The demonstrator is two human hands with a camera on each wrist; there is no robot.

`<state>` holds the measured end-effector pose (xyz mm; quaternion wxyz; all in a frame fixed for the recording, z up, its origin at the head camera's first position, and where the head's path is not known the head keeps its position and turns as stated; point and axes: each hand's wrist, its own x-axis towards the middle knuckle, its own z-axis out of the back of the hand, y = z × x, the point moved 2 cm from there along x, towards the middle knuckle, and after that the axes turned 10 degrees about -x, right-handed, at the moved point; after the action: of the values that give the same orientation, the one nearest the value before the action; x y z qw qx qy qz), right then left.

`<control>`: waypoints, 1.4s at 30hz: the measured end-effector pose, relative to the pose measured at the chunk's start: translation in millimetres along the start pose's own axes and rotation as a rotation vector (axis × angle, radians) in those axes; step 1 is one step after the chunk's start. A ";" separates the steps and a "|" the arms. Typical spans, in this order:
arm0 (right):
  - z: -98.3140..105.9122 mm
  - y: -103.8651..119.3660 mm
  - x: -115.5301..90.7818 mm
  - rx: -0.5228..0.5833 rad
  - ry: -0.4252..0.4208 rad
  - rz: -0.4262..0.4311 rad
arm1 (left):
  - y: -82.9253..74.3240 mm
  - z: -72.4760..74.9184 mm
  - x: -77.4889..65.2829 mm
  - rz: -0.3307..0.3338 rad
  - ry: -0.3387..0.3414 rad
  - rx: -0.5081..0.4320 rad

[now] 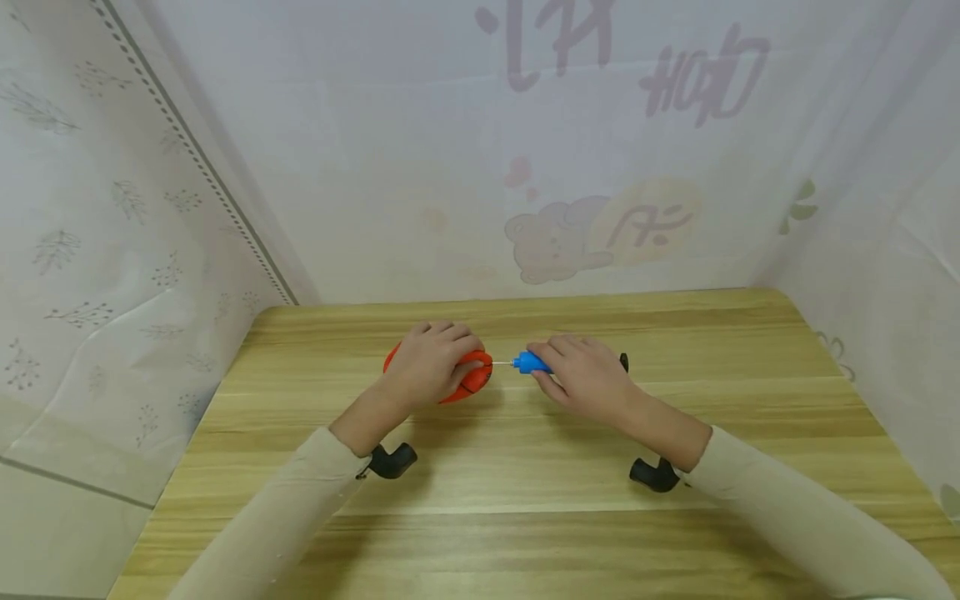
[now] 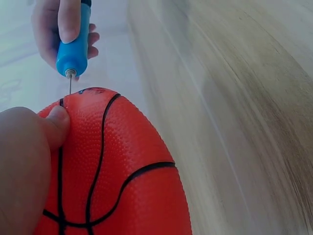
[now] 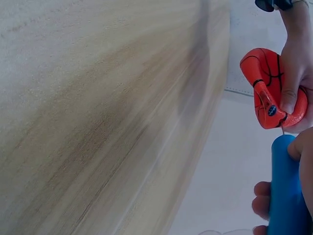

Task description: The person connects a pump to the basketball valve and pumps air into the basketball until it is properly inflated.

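A soft, partly collapsed orange-red toy basketball (image 2: 137, 137) with black lines is gripped by my left hand (image 1: 431, 362), the thumb pressing near its end. My right hand (image 1: 588, 375) holds a blue hand pump (image 3: 283, 186), fingers wrapped around its barrel. From the pump's front a thin metal needle (image 1: 502, 362) points left and meets the ball's surface. How far the tip goes in, I cannot tell. In the right wrist view the ball looks folded inward, with a dark round mark near the needle. My right hand hides much of the pump.
Both hands are above a light wood-grain table (image 1: 487, 533). Black wrist-worn mounts (image 1: 393, 461) stick out below each wrist. A pale printed curtain (image 1: 375, 167) hangs behind the table's far edge and along both sides.
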<state>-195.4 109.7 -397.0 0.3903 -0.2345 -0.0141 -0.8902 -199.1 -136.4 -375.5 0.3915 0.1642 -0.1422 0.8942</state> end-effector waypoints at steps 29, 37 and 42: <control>10.5 -0.4 10.5 -0.110 -0.040 0.067 | -9.0 -3.9 8.1 -0.105 -0.169 -0.025; 10.0 2.8 9.3 -0.100 -0.069 0.075 | -12.1 -6.8 9.3 -0.136 -0.218 -0.032; 9.1 3.9 9.5 -0.112 -0.072 0.080 | -14.1 -8.8 11.1 -0.142 -0.224 -0.044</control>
<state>-194.5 102.4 -385.4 0.4112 -0.2884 0.0312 -0.8641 -197.3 -116.6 -377.3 0.4390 0.2641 -0.1926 0.8369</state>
